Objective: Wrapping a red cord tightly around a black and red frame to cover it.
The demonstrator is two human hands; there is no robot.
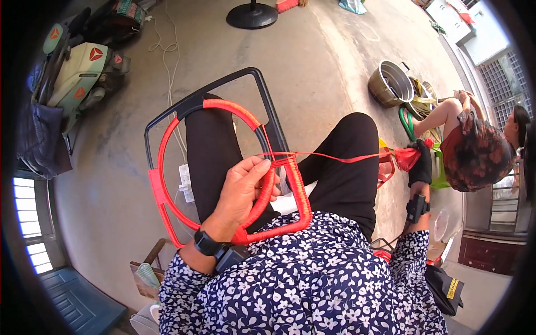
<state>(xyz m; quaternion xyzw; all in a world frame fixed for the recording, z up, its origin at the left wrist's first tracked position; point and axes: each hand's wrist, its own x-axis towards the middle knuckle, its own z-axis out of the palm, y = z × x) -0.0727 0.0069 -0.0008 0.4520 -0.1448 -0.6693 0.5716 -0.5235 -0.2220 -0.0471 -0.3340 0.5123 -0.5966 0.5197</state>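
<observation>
Across my lap rests a black frame (258, 84) with a round ring (239, 111) inside it. Red-orange ribbon is wound tightly round much of both, while the top of the frame shows bare black. My left hand (241, 187) closes round the ring's right side, thumb pressed on the ribbon strands there. From that spot a red ribbon (346, 159) runs taut to the right over my knee. At its far end my right hand (420, 164), in a black glove, is closed on the ribbon beside a loose red bunch (406, 158).
A person (477, 148) sits low at the right, near a metal pot (391, 84). A scooter (84, 72) stands at the left. White cables (170, 56) cross the floor to a power strip (186, 182). A round black base (251, 17) stands ahead.
</observation>
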